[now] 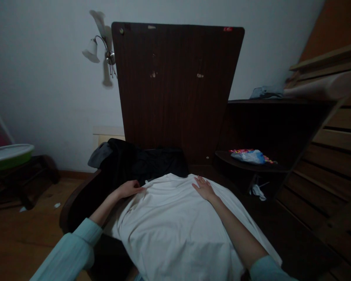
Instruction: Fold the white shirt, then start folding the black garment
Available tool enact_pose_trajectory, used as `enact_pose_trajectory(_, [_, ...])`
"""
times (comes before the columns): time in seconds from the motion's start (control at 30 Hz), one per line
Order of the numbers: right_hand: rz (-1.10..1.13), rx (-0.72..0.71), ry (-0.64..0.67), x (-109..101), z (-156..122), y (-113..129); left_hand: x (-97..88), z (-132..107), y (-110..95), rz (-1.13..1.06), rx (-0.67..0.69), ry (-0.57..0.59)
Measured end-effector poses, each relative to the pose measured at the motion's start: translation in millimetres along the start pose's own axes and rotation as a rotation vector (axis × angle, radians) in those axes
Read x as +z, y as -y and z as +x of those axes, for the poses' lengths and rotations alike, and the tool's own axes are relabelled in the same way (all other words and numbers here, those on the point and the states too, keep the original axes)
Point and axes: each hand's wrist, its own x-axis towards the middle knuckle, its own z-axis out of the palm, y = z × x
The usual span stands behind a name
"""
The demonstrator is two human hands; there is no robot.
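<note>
A white cloth (175, 230) lies spread over a dark wooden surface in front of me. My left hand (129, 189) rests on its upper left edge, fingers stretched toward the middle. On the upper right part of the cloth, my right hand (204, 188) lies flat with its fingers apart. Neither hand holds anything. Both arms wear light teal sleeves. Just beyond the cloth sits a heap of dark clothing (140, 160).
A tall dark wooden board (175, 89) stands against the white wall. A wall lamp (101, 48) hangs to its left. A dark shelf (248, 166) on the right carries a colourful plastic packet (250, 156). Wooden slats (336, 140) rise at far right. A round green-rimmed basin (8, 156) sits at left.
</note>
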Motion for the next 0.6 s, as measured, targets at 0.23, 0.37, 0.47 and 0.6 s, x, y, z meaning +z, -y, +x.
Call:
enact_pose_trajectory(0.23, [0.036,-0.096,-0.034,8,5,-16,-7.2,-33,14,-0.227,0.009,0.427])
enact_pose_trajectory(0.37, [0.071,-0.174,-0.072,9,9,-30,-4.4,-48,15,-0.545,0.128,0.534])
enact_pose_trajectory(0.47, [0.089,-0.204,-0.100,10,13,-36,-5.9,-51,17,-0.900,0.108,0.385])
enact_pose_trajectory(0.6, [0.100,-0.211,-0.123,10,16,-42,-23.5,-40,16,-1.087,-0.011,0.071])
